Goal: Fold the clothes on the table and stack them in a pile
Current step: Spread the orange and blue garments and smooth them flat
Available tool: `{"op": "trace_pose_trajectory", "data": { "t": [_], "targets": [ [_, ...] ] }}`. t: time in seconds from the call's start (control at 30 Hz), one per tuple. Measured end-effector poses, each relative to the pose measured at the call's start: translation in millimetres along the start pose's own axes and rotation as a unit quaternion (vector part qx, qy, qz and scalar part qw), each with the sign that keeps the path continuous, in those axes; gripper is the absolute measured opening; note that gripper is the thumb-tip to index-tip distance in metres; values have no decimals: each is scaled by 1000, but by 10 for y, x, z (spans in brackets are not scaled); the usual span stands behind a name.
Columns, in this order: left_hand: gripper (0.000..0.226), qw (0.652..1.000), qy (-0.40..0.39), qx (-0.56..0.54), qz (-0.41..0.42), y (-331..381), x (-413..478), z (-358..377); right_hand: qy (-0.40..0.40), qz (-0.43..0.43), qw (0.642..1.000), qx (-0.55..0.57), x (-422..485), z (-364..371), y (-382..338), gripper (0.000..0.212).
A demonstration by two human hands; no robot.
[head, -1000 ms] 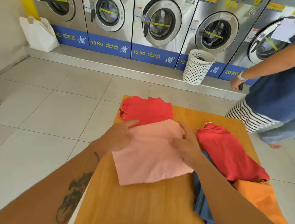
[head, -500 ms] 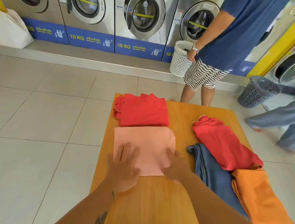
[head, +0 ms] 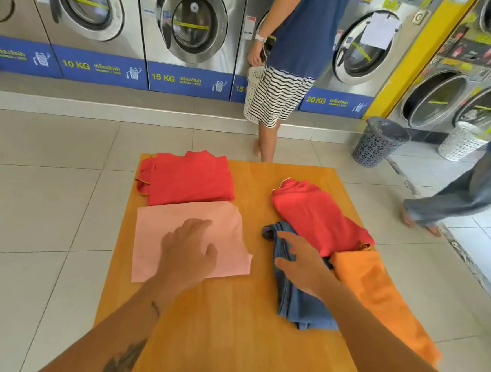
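On the wooden table (head: 225, 345) a folded pink cloth (head: 152, 237) lies at the left, just in front of a folded red garment (head: 189, 178). My left hand (head: 187, 251) rests flat on the pink cloth, fingers spread. At the right lie three unfolded pieces: a red garment (head: 318, 215), a blue denim piece (head: 296, 304) and an orange cloth (head: 377, 293). My right hand (head: 300, 263) lies over the upper part of the blue denim, fingers apart and touching it, with no clear grip.
A person in a blue shirt and striped shorts (head: 277, 97) stands just beyond the table's far edge, next to a white basket (head: 252, 98). Another person's legs (head: 455, 196) cross the floor at right. A dark basket (head: 377, 143) and washing machines (head: 192, 26) line the back.
My right hand left the pink cloth and moved right onto the blue denim. My left hand slid further onto the folded pink cloth. The person behind has shifted right.
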State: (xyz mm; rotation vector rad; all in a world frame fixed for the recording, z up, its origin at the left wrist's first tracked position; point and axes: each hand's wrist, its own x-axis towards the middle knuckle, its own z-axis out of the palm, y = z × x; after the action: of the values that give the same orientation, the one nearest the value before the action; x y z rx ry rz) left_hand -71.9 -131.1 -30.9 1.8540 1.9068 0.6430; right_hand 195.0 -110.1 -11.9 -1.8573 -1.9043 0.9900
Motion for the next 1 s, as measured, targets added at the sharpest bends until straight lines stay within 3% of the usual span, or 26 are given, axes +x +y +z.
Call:
{"op": "trace_pose_trajectory", "data": {
  "t": [0.13, 0.27, 0.43, 0.53, 0.67, 0.77, 1.0],
  "targets": [
    [52, 991, -12, -115, 63, 702, -54, 305, 80, 3, 997, 0, -263, -511, 444, 55],
    [52, 987, -43, -132, 82, 1392, -193, 810, 123, 42, 991, -28, -517, -958, 1003, 56],
    [55, 984, -106, -119, 75, 2040, -338, 1428, 89, 164, 978, -97, -822, -1326, 1764, 69],
    [62, 984, -142, -93, 61, 2280, -332, 1687, 21, 213, 975, -53, -919, -1410, 2057, 75],
    [75, 976, -182, -121, 7, 2437, -305, 1897, -14, 221, 974, 50, -964, -1406, 2219, 78],
    [77, 972, -149, -179, -25, 2555, -247, 1956, -21, 235, 966, 106, -945, -1415, 2273, 84],
    [69, 960, -157, -226, -47, 2763, -211, 2021, -9, 164, 984, 72, -960, -1420, 2268, 74]
  ]
}}
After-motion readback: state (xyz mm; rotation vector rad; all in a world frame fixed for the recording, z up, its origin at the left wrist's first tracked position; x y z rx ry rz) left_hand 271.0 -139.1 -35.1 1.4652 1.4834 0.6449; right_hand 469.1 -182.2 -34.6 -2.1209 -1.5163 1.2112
